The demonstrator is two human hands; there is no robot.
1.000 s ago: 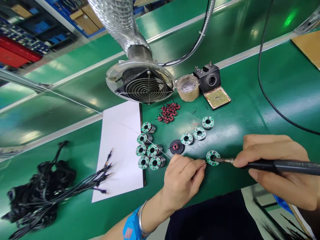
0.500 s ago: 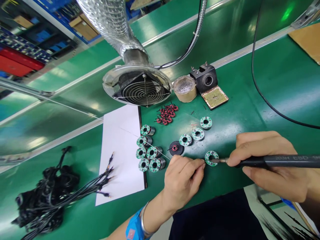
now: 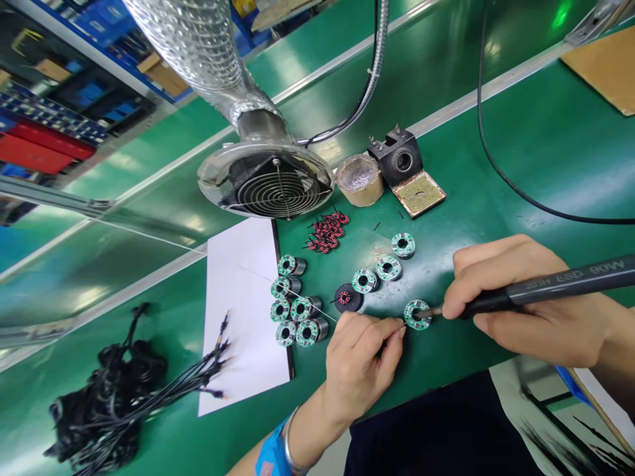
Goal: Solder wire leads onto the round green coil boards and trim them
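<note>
My right hand (image 3: 530,301) grips a black soldering iron (image 3: 570,283), its tip on or just above a round green circuit board (image 3: 411,324) with a hole in its middle. The thumb and fingertips of my left hand (image 3: 360,360) pinch a thin solder wire (image 3: 318,309). One wire end reaches the left edge of that board, while the rest trails back to the upper left. Up and left of the board stand other green ring boards (image 3: 389,276). Beside them a small red-wound ring (image 3: 344,297) lies on a black disc (image 3: 356,305).
Several board-topped metal cylinders (image 3: 300,264) stand along a white sheet (image 3: 238,357). Red-wound rings (image 3: 327,231) are heaped behind. A fume extractor (image 3: 268,180) hangs overhead, near a solder-filled pot (image 3: 362,192) and iron stand (image 3: 397,158). Black cables (image 3: 119,383) are bundled left.
The iron's handle has tilted, its rear end rising while the tip stays at the same board. My left hand keeps its pinch on the wire. The whole view has shifted slightly.
</note>
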